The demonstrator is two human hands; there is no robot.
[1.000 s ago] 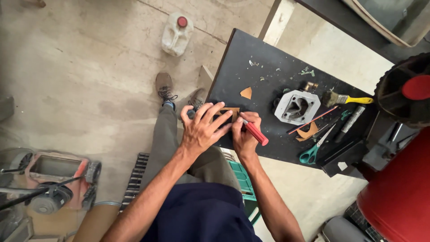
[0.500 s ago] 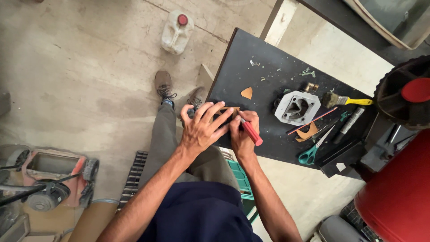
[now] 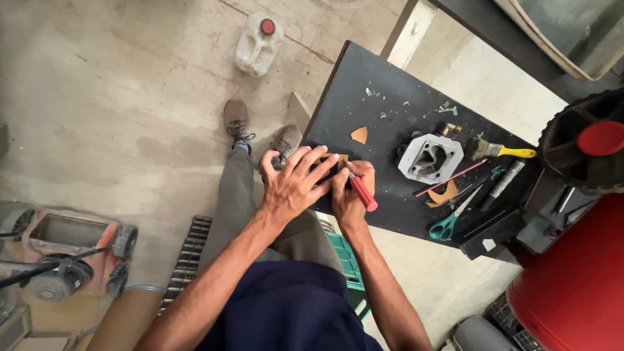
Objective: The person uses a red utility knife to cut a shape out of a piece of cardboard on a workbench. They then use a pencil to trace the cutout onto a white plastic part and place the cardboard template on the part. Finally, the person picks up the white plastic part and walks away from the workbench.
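The left hand (image 3: 296, 185) lies flat, fingers spread, pressing a brown cardboard piece (image 3: 339, 160) onto the black table (image 3: 364, 84). At its three o'clock, the right hand (image 3: 348, 192) grips a red-handled tool (image 3: 361, 192). A grey metal casting (image 3: 430, 158) sits at two o'clock.

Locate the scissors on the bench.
In the head view, the scissors lie on the black bench toward its right end, green handles nearest the person, just below the brown scrap and the grey metal casting.

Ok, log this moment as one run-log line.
left hand: flat on brown sheet | right hand: holds red-handled tool at sheet | black table
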